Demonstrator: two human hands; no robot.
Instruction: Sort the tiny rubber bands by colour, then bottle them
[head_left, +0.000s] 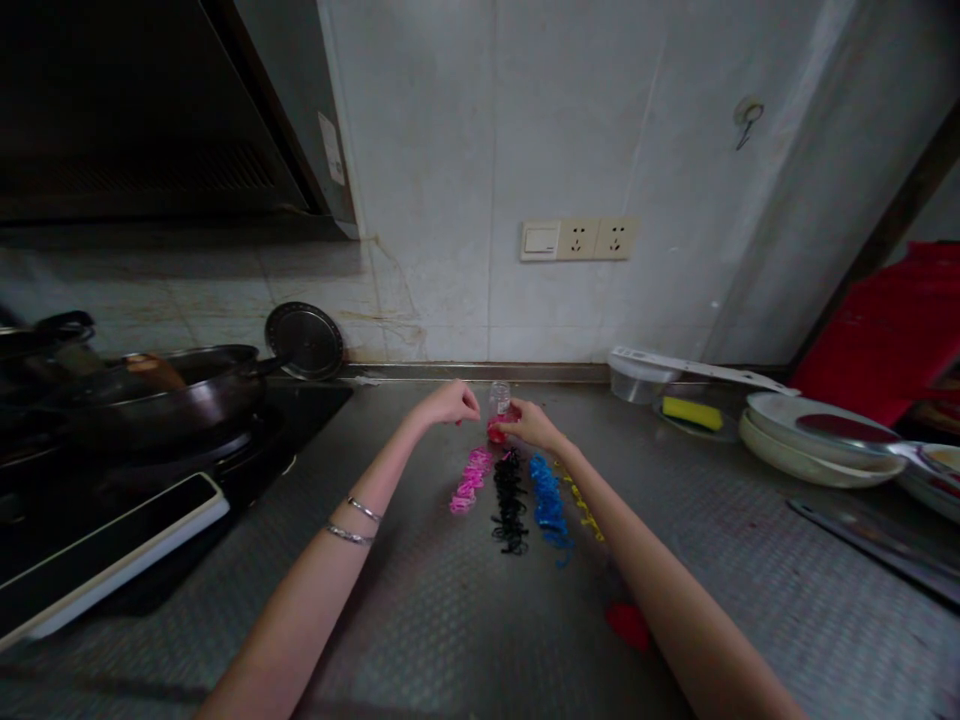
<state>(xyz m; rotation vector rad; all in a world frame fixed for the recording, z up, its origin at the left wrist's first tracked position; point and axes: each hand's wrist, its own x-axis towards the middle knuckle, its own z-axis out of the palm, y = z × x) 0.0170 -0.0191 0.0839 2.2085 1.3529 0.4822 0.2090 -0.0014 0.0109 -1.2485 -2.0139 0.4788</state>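
Observation:
My right hand [535, 426] is wrapped round a small clear jar [499, 397] that stands upright on the metal counter, with red-pink stuff in its lower part. Just left of the jar, my left hand [450, 404] is closed in a pinch. A speck of red shows at its fingertips, too small to name. In front of the hands lie rows of small rubber bands: pink bands [471, 482], black bands [510, 505], blue bands [550, 500] and yellow bands [587, 508], the last partly hidden by my right forearm. A red object [628, 625] lies beside that forearm, partly covered.
At left, a frying pan [180, 390] sits on the black stove, with a round dark lid [305, 340] against the wall. At right are a clear ladle [645, 375], a yellow sponge [691, 414], stacked plates [795, 455] and a knife [870, 545].

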